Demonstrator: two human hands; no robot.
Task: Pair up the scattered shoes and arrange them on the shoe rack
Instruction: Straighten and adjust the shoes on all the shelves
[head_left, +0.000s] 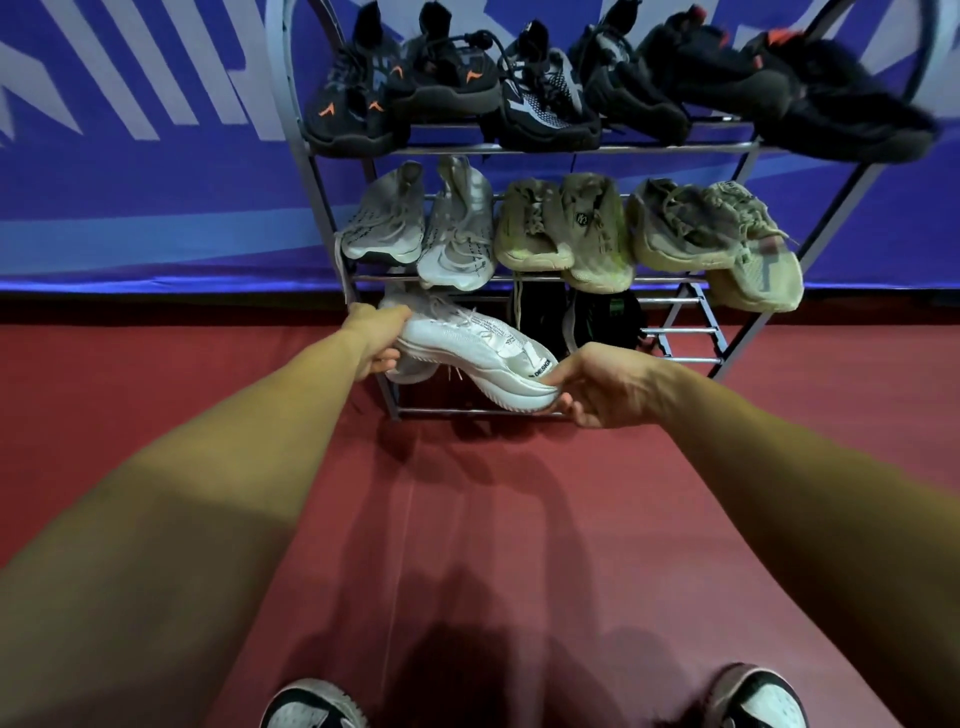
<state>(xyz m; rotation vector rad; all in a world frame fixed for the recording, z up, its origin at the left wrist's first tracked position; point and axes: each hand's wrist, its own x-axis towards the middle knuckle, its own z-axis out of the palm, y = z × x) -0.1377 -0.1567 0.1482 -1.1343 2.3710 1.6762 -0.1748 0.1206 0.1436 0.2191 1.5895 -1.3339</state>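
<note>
A white sneaker (470, 348) lies tilted across the front left of the grey metal shoe rack's (524, 149) bottom shelf. My left hand (376, 338) grips its heel end and my right hand (597, 387) grips its toe end from below. A second white shoe (410, 370) shows partly beneath it. Dark shoes with green marks (602, 319) sit further right on the bottom shelf. The middle shelf carries a grey-white pair (421, 228) and several beige shoes (566, 231). Several black shoes (452, 78) fill the top shelf.
The rack stands on a red floor (467, 545) against a blue and white banner wall (130, 156). The right end of the bottom shelf (685, 332) shows bare bars. My own two shoes (311, 706) are at the bottom edge of the view.
</note>
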